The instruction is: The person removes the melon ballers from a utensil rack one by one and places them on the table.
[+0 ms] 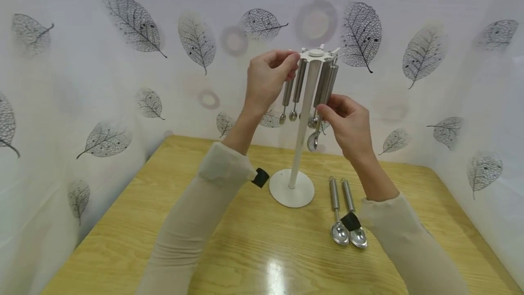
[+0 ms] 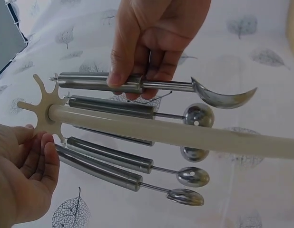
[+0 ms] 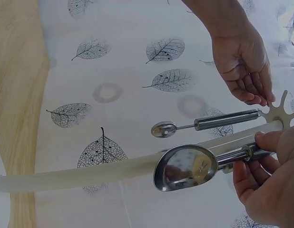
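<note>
A white hanging stand (image 1: 292, 192) with a round base and a star-shaped top (image 2: 48, 110) stands on the table. My left hand (image 1: 268, 76) pinches one arm of that top between thumb and fingers. In my right hand (image 1: 348, 122) is a steel ice cream scoop (image 3: 187, 168), gripped by the lower handle between thumb and fingers. Its handle end is up at one of the hooks, and its bowl points down in the head view. Several steel scoops with small round or oval bowls (image 2: 193, 176) hang from the other arms around the pole.
Two more steel scoops, a left one (image 1: 340, 233) and a right one (image 1: 358, 237), lie side by side on the wooden table (image 1: 229, 245), right of the base. Behind the table hangs a white cloth (image 1: 172, 104) with a leaf print.
</note>
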A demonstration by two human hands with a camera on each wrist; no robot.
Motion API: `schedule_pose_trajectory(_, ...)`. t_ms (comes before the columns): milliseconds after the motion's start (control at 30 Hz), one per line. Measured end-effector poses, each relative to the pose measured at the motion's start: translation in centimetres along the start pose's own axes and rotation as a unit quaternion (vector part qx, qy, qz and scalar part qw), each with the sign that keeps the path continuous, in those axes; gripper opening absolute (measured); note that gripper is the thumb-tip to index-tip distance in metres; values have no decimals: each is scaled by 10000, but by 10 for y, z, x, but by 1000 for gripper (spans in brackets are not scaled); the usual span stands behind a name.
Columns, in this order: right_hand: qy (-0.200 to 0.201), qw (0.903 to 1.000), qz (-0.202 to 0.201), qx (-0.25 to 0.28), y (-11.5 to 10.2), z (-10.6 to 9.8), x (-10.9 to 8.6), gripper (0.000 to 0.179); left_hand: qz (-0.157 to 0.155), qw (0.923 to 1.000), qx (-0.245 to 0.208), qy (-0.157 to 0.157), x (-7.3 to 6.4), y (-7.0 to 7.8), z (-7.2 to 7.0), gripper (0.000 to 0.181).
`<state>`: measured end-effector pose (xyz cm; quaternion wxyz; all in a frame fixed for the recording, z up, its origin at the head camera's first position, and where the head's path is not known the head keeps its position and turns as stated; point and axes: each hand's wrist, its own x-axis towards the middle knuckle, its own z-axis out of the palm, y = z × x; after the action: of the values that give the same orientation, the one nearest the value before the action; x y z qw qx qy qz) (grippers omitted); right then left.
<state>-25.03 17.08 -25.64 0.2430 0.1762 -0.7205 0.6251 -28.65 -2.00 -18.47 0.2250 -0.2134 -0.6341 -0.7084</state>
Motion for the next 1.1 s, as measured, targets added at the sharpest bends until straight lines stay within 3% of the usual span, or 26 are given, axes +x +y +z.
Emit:
schedule_pose_trajectory(367, 42, 9961, -168, 864, -17, -16, -8, 23, 2, 9999, -17, 102, 0, -2, 2, 14)
schedule_pose_trajectory(733, -48, 9968, -10, 794, -20, -52, -29, 22, -120, 9998, -34, 122, 0, -2, 4, 14)
schedule_pose_trajectory(1100, -24, 9983, 215, 537, -8, -92, -51, 24, 17, 9999, -91, 58, -1, -3, 3, 14)
